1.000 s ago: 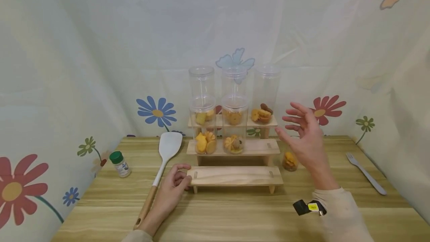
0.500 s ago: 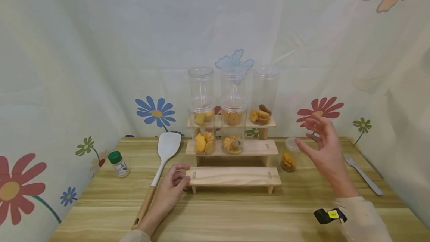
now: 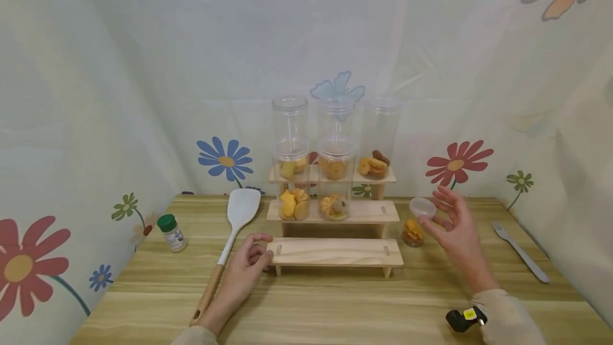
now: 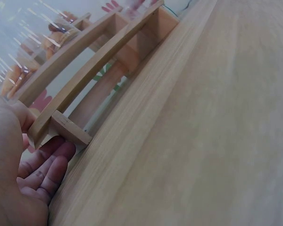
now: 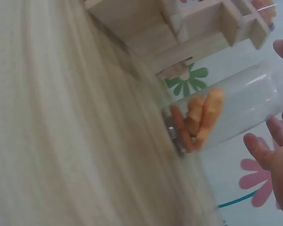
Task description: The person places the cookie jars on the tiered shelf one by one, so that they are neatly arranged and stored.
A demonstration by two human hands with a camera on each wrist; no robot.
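At the left end of the wooden tiered stand's (image 3: pixel 335 252) lowest step is my left hand (image 3: pixel 244 268). The left wrist view has that hand's thumb side at the corner of the step (image 4: pixel 85 70), with curled fingers under it, gripping the end. To the right of the stand, a clear lidded jar (image 3: pixel 413 233) of orange-yellow snacks stands upright on the table. My right hand (image 3: pixel 452 225) is beside its lid, thumb and fingers spread around the top. In the right wrist view the fingertips (image 5: pixel 257 146) come close to the jar wall; contact is unclear.
Clear jars of cookies stand on the stand's upper two steps, three at the back and two (image 3: pixel 293 204) on the middle step. A white spatula (image 3: pixel 242 209) and a green-capped shaker (image 3: pixel 172 233) lie left. A fork (image 3: pixel 522 254) lies right.
My right hand has moved from beside the stand's top right jar, out to the right and then down to the jar on the table. My left hand has stayed at the lowest step.
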